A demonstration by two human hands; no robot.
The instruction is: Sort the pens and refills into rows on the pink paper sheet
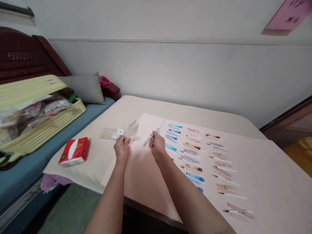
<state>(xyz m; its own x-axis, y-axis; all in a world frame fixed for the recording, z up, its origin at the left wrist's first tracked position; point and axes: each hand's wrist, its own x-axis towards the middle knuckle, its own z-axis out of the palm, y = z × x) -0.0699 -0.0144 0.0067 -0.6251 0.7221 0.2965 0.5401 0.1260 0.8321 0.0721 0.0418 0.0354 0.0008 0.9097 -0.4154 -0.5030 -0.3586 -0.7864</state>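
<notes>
My left hand [122, 148] is closed, its fingers pinched at the near edge of a clear plastic bag [133, 130]. Just left of the fingers, a white label [118, 133] with dark print lies on clear packaging. My right hand [157, 143] is wrapped round a slim, clear-and-grey pen [147, 139], tilted with one end toward the left hand. A pale blue stick [161, 126] shows just beyond the right fist; whether the hand grips it too I cannot tell. Right of that hand, several pen-like pieces in blue [195, 177], brown [193, 146], grey and pink lie in columns, with thin white dark-tipped refills [231, 195] among them.
A pink sheet [263, 182] covers much of the cream-clothed table [195, 112]. A red tissue pack [75, 151] sits at the table's left. Beyond is a bed with an open yellow suitcase [58, 122] and a grey pillow [85, 87]. A wall [165, 71] stands behind.
</notes>
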